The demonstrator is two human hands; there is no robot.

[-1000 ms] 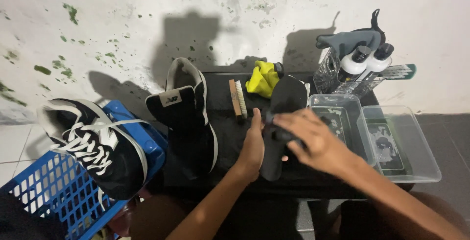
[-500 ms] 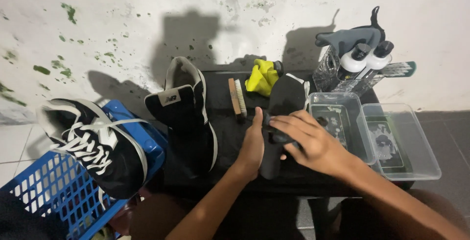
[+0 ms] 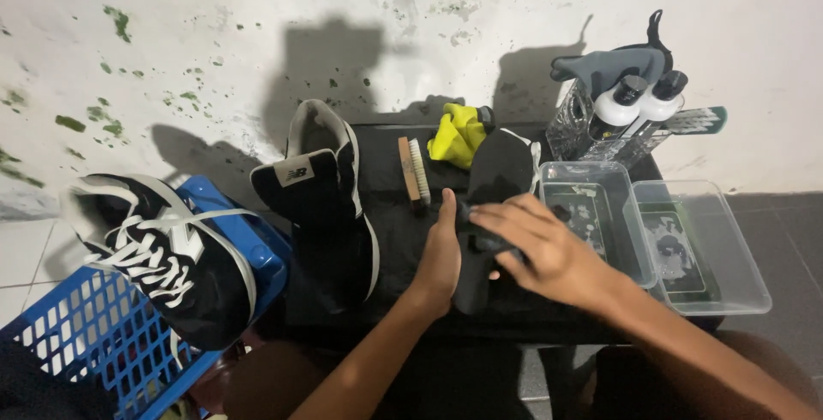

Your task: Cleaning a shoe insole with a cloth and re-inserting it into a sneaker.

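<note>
Left to right: a black-and-white sneaker [image 3: 163, 261] is perched on the rim of the blue basket [image 3: 77, 334]. A second black shoe [image 3: 330, 206] is laid on the dark table [image 3: 386, 257], toe toward the wall. A wooden brush [image 3: 414, 171] is just beside it, a yellow cloth [image 3: 457, 135] behind.

The insole [image 3: 493, 206] is on the table, between brush and clear tubs [image 3: 651, 231]. Long axis runs near-to-far, tilted slightly right; the rounded far end points at the wall, the near end at the person.

Left hand [image 3: 440, 257] is braced edge-on against the insole's left side, fingers straight, nothing enclosed. Right hand [image 3: 531, 244] is curled over a small dark item pressed on the insole; what it is cannot be told.

Change since a second ago: the right hand is shifted slightly nearer along the insole; the insole itself is unmoved. Judged as a rubbing stroke in progress, with the insole kept pinned.

Bottles [image 3: 639, 107] are stood at far right.
</note>
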